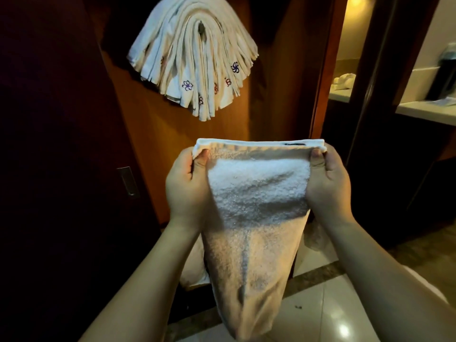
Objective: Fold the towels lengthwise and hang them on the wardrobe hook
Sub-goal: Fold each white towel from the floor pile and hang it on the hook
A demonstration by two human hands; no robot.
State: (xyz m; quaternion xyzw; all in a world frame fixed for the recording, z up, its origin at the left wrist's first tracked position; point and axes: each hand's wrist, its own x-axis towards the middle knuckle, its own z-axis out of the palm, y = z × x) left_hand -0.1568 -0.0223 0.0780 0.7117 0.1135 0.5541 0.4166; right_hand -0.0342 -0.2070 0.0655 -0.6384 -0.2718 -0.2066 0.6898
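A white terry towel [256, 218] hangs doubled in front of me, its top edges held level at chest height. My left hand [187, 186] pinches the top left corner and my right hand [328, 183] pinches the top right corner, thumbs on the near side. The towel's lower end drops toward the floor. Above, several folded white towels with small embroidered flowers [195, 58] fan out over the wardrobe hook [201, 27], which barely shows at their centre. They hang against the brown wardrobe panel [271, 82].
A dark wardrobe door with a recessed metal handle [128, 181] stands at left. A pale heap of cloth [195, 267] lies low behind the held towel. Glossy floor tiles [320, 312] lie below. At right a lit bathroom counter [343, 92] shows through a doorway.
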